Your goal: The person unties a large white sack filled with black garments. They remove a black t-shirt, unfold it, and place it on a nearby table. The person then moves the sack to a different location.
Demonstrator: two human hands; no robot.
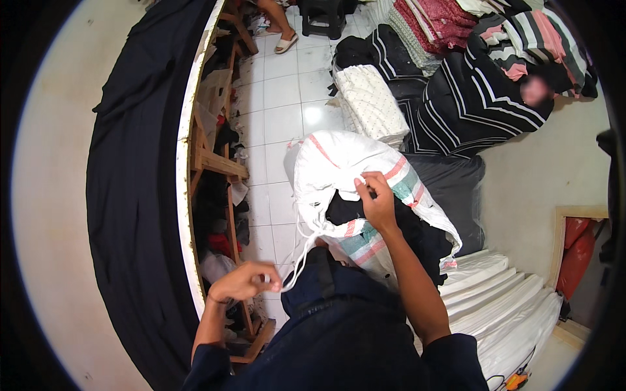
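Observation:
A big white woven sack with red and green stripes stands on the floor in front of me, its mouth partly open. Dark cloth shows inside it. My right hand pinches the white rim of the sack at the top of the opening. From the left side of the mouth a white cord runs down to my left hand. My left fingers are closed on the cord's end, off to the left of the sack and slightly blurred.
On the left runs a long table with black cloth over wooden legs. Patterned fabric stacks and black striped bundles lie beyond the sack. White rolls lie at right. Another person's sandalled foot and a black stool are far ahead.

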